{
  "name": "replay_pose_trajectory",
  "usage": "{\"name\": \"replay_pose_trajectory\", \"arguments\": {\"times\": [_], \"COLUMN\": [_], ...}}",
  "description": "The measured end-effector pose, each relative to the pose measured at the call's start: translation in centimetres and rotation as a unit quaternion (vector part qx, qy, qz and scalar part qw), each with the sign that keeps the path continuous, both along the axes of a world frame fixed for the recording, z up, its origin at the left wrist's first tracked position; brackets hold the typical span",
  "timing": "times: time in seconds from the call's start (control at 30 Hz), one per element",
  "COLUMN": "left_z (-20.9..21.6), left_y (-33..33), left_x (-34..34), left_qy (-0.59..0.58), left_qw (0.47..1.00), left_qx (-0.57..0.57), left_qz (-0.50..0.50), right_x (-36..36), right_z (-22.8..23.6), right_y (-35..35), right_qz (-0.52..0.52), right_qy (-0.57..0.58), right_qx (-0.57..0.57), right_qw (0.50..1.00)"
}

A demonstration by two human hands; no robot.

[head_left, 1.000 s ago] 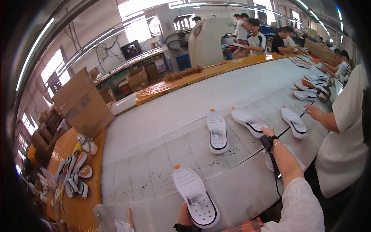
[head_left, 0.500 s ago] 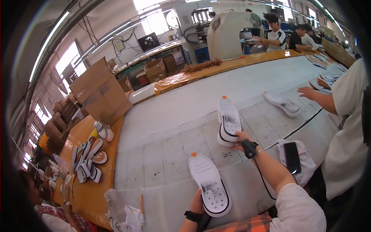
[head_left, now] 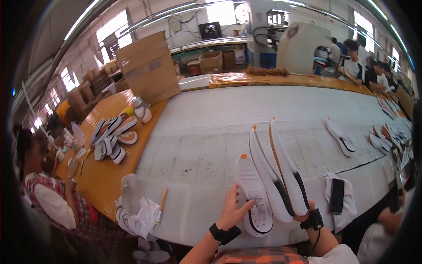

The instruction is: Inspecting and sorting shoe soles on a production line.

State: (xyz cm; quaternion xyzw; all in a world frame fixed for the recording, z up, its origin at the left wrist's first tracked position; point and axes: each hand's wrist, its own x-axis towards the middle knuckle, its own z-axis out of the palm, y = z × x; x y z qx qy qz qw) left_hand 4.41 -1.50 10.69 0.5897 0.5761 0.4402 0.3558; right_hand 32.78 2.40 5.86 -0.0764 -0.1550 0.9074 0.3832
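Note:
My left hand (head_left: 232,208) lies along the left edge of a white shoe sole (head_left: 254,198), fingers stretched out and apart, thumb across its perforated heel part. This sole faces up, with an orange toe tip and a dark line round the heel. Just right of it, two more white soles stand on their sides, a nearer sole (head_left: 269,178) and a farther sole (head_left: 288,169), each with a black heel band and an orange tip. My right hand (head_left: 303,212) grips this pair at the heel ends; its fingers are partly hidden behind them.
Another sole (head_left: 340,137) lies farther right on the white table, before a pile of soles (head_left: 381,140). A phone (head_left: 337,196) rests on a cloth at right. At left are a brush (head_left: 161,206), a crumpled white cloth (head_left: 143,218), sandals (head_left: 115,137) and a seated person (head_left: 52,185).
My right hand has brought its soles nearer and turned them onto their sides, apart from each other. My left hand has moved from beneath the sole's edge to its side, thumb on top.

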Motion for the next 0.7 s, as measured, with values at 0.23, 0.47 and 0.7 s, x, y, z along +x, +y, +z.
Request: {"name": "replay_pose_trajectory", "arguments": {"times": [0.23, 0.47, 0.7], "left_z": [3.0, -1.1, 5.0], "left_y": [-0.4, -0.7, -3.3], "left_x": [-0.6, -5.9, -4.1], "left_qy": [-0.531, -0.619, -0.754], "left_qw": [0.839, 0.764, 0.614], "left_qx": [-0.014, -0.136, -0.125], "left_qz": [-0.119, -0.121, -0.196], "right_x": [-6.1, -10.3, -9.0], "right_z": [7.2, 11.8, 9.8], "right_y": [-1.1, -3.6, -3.4], "right_qz": [-0.131, -0.047, -0.059], "right_qy": [-0.316, -0.23, -0.232], "right_qx": [0.324, 0.51, 0.365], "right_qw": [0.882, 0.828, 0.9]}}
